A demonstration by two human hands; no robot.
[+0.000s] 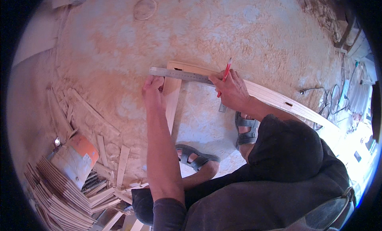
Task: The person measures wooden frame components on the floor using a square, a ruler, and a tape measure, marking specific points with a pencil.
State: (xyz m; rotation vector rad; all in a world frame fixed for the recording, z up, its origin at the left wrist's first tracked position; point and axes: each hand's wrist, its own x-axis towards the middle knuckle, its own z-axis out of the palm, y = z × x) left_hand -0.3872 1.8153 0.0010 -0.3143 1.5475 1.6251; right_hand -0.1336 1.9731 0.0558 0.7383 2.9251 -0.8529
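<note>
A metal ruler [184,75] with marked graduations lies across the corner of two pale wooden boards. The long slotted board [270,94] runs off to the right, and a shorter board [172,99] comes back toward me. My left hand [154,85] is closed at the ruler's left end, its fingers curled and partly hidden. In my right hand [234,89] is a red pencil [227,70], point upward, while the fingers press on the ruler's right part. Below that hand a grey metal end [222,107] shows; whether it joins the ruler I cannot tell.
My sandalled feet [197,157] are close behind the boards. Stacked wooden strips [59,195], loose offcuts [123,161] and a white and orange container [77,157] crowd the lower left. Dark cables [332,101] lie at right on the dusty floor [119,44].
</note>
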